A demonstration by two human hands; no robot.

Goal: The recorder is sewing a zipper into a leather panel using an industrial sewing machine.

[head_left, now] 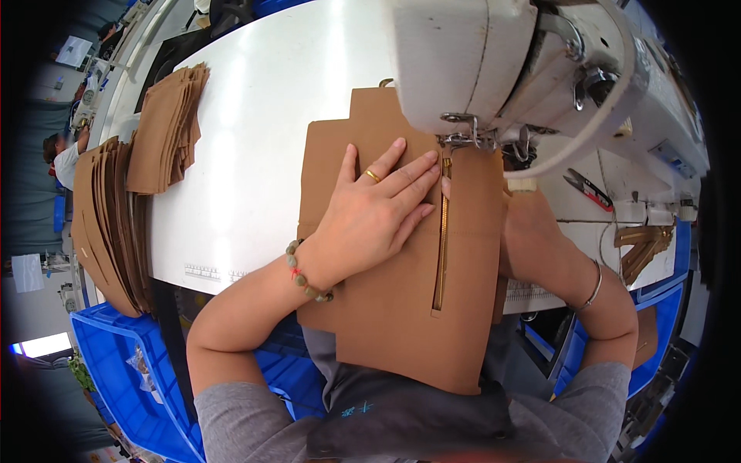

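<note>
A brown panel (386, 332) with notched corners, leather-like, lies under the sewing machine's needle area. Set lengthwise into it is a gold metal zipper (442, 255) in a narrow slot. My left hand (378, 204) presses flat on the panel left of the zipper, fingers spread, fingertips near the presser foot (461, 141). My right hand (529, 231) is at the panel's right edge, its fingers hidden beneath the panel. Something pale, perhaps a fingertip, shows in the slot near the zipper's upper end. The panel's near end hangs over the table edge toward my apron.
The white sewing machine (463, 62) overhangs the far right. Stacks of brown panels (108, 224) and smaller brown pieces (166, 127) stand at left. Thread snips (589, 190) and loose zippers (644, 247) lie at right. A blue bin (127, 370) sits below the white table (231, 147).
</note>
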